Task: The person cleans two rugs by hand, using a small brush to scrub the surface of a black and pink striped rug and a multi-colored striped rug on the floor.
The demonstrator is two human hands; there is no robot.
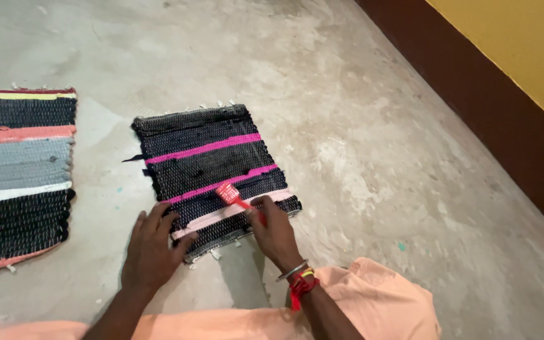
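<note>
A small black woven mat (206, 157) with pink stripes lies flat on the concrete floor. My left hand (151, 249) rests on its near left corner, fingers spread and pressing the edge down. My right hand (275, 233) grips the handle of a small red brush (229, 195), whose head touches the mat near its lower pink stripe. A metal bangle and red thread sit on my right wrist.
A larger striped woven mat (17, 176) in black, grey, pink and white lies at the left edge. A dark brown skirting (498, 107) under a yellow wall runs along the right. Peach cloth (373, 302) covers my lap at the bottom.
</note>
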